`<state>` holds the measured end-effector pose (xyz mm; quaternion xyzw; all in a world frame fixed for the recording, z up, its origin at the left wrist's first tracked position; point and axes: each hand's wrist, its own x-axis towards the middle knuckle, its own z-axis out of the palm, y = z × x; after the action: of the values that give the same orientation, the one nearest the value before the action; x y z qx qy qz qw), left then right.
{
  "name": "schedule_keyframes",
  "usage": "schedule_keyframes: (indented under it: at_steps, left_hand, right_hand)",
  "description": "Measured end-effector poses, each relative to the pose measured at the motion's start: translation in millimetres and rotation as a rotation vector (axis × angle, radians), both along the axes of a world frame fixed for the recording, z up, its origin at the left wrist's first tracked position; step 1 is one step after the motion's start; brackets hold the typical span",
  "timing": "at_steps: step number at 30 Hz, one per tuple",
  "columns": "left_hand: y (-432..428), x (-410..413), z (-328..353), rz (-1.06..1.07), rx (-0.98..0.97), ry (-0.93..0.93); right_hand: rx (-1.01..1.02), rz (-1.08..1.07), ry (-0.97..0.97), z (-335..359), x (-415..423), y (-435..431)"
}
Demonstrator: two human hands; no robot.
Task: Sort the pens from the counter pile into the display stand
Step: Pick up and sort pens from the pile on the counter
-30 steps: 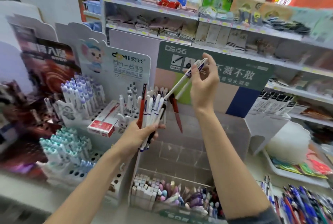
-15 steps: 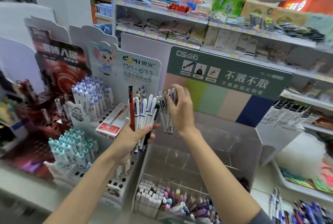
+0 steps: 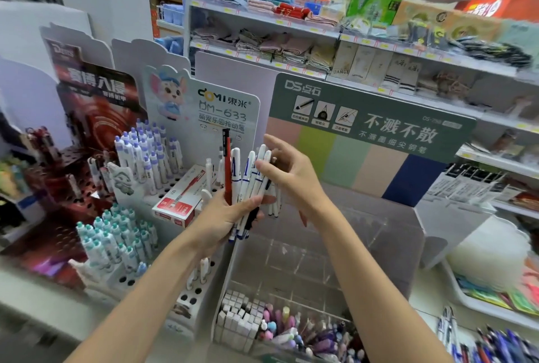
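Observation:
My left hand (image 3: 220, 218) grips a fanned bundle of pens (image 3: 243, 187) upright: one red pen (image 3: 227, 167) and several white ones with blue print. My right hand (image 3: 294, 177) is just right of the bundle, its fingers curled onto the top of a white pen (image 3: 264, 155) in it, index finger raised. Both hands hover over the clear acrylic display stand (image 3: 364, 234) below the green DS sign. A few white pens (image 3: 275, 202) stand at the stand's back left corner, partly hidden by my right hand. A pile of blue pens (image 3: 501, 345) lies on the counter at the bottom right.
A white DOMI stand (image 3: 189, 295) with round holes and capped pens is on the left, a red box (image 3: 178, 202) lying on it. The acrylic stand's front bin holds erasers (image 3: 236, 319) and pastel pens. A white tray (image 3: 466, 301) sits to the right, shelves of goods behind.
My right hand came down from holding pens high, set them at the stand's back left, and has moved back to the bundle. The left hand kept its grip; the view tilted slightly.

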<state>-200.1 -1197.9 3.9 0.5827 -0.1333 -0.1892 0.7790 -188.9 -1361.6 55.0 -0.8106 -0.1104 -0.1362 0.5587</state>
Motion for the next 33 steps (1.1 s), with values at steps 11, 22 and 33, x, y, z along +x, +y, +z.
schedule_keyframes:
  at_steps: [11,22,33]
  left_hand:
    - [0,-4,-10,-0.009,-0.035,0.041]
    - [9,-4,-8,0.067,-0.072,0.024]
    - [-8,-3,2,0.005,-0.139,0.043]
  right_hand:
    - [0.190,-0.324,-0.395,41,9,-53]
    - [-0.498,-0.272,-0.380,-6,27,-24]
    - [-0.114,-0.098,-0.048,9,-6,-11]
